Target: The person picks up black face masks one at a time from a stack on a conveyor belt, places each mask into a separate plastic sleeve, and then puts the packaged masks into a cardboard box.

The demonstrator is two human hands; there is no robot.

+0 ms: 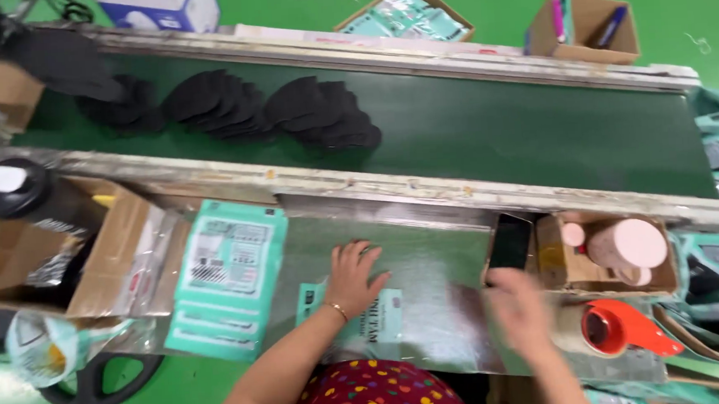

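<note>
My left hand lies flat, fingers spread, on a teal printed pouch on the shiny metal worktop. My right hand is blurred, hovering over the worktop's right side near a black phone and holds nothing I can make out. A stack of teal pouches lies to the left. Several piles of black masks sit on the dark green conveyor belt beyond the worktop.
An open cardboard box stands at the left. A small box with pink cups and an orange tape dispenser are at the right. More boxes sit behind the belt on the green floor.
</note>
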